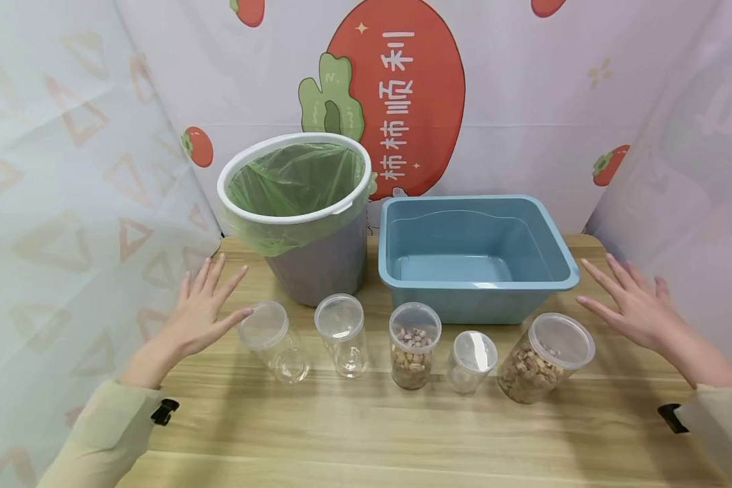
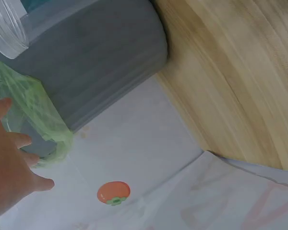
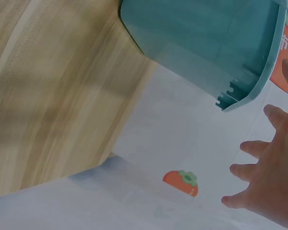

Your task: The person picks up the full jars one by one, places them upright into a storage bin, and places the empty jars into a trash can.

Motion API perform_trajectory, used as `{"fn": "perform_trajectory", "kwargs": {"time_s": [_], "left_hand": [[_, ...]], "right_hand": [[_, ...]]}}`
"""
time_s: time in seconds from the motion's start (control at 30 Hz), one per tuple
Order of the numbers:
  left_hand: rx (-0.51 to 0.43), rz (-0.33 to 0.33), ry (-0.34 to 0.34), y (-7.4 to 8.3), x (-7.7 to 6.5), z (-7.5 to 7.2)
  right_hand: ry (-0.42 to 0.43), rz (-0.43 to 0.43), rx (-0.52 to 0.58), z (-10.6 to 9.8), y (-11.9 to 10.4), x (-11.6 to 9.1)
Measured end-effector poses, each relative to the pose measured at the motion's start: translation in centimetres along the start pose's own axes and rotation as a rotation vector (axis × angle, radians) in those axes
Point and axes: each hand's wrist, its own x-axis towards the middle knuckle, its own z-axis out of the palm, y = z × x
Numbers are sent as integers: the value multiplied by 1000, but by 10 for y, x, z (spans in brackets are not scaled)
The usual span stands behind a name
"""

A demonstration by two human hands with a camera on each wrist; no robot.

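Observation:
In the head view my left hand (image 1: pixel 198 315) is spread at the left, holding nothing, its thumb close to a clear lidded jar (image 1: pixel 274 342). My right hand (image 1: pixel 637 305) is spread at the right, beside the blue basin (image 1: pixel 478 291) and also holding nothing. Between the hands stand a second clear jar (image 1: pixel 343 335), a lidded jar of nuts (image 1: pixel 412 346), a small lidded jar (image 1: pixel 471 360) and a wide jar (image 1: pixel 543 359) with brownish pieces inside. The two left jars look empty; the small jar's contents are unclear.
A grey bin (image 1: pixel 323 264) with a white rim and green liner bag stands at the back left, next to the basin. The wooden table (image 1: pixel 366 434) carries everything. Printed cloth (image 1: pixel 506 88) hangs behind and along both sides.

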Motion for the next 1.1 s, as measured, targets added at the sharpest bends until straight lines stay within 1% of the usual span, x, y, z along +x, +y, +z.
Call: {"fn": "perform_trajectory", "kwargs": {"time_s": [0.1,0.2,0.3,0.53,0.67,0.8,0.87,0.93,1.03,1.1], "left_hand": [[5,56,32,9,4,-3],[7,126,70,20,8,-5],[-8,185,98,32,13,-6],[-49,341,177,58,27,-3],[-65,430,207,75,35,-1],[-81,490,210,91,43,-1],[-99,514,207,100,47,0],[-128,541,210,108,51,1],[-175,579,226,121,57,4],[-201,591,234,130,60,7]], "right_hand": [[22,-24,7,-1,-2,3],[39,-46,15,-3,-4,7],[51,-70,24,-4,-7,11],[64,-136,93,-6,-15,18],[73,-174,123,-5,-18,22],[67,-203,161,-6,-22,27],[58,-205,190,-7,-25,29],[56,-211,186,-7,-27,31],[72,-202,185,-7,-30,33],[95,-204,181,-6,-32,34]]}}
